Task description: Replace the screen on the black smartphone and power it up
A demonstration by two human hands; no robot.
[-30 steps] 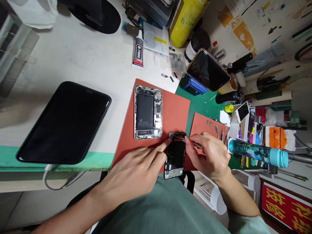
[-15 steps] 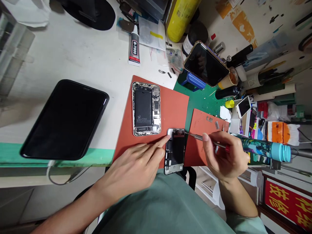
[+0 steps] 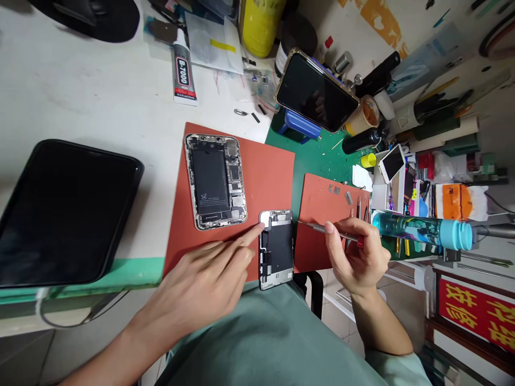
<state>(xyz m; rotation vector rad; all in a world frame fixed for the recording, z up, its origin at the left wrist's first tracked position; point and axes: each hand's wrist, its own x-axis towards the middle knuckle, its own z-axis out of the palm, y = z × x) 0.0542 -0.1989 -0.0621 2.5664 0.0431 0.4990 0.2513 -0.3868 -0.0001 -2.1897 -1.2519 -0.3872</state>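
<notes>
Right hand (image 3: 360,257) has a slim metal tool (image 3: 316,227) pinched between thumb and curled fingers, grip closed round it. The shaft looks ridged, the back end is red, and it tapers to a needle-thin tip that sits just beside the top right edge of the screen panel (image 3: 277,249). Left hand (image 3: 209,276) is loosely open, index finger stretched out with its tip on the panel's top left corner. Can't see the thumb from here.

The panel's a flat rounded rectangle, back side up: matte black in the middle, dull silvery plate along the bottom. It's at the near edge of a smooth brick-red mat (image 3: 265,166), bottom end poking slightly past it. Up and left on the same mat is the opened phone body (image 3: 215,182), shiny metal rim around a flat black battery (image 3: 210,179) and a strip of tiny boards.

Further out there's a crimped glue tube (image 3: 184,75) on the white tabletop (image 3: 100,96), a big glossy black slab of a device (image 3: 68,209), and a see-through turquoise bottle (image 3: 418,230) lying off right.
</notes>
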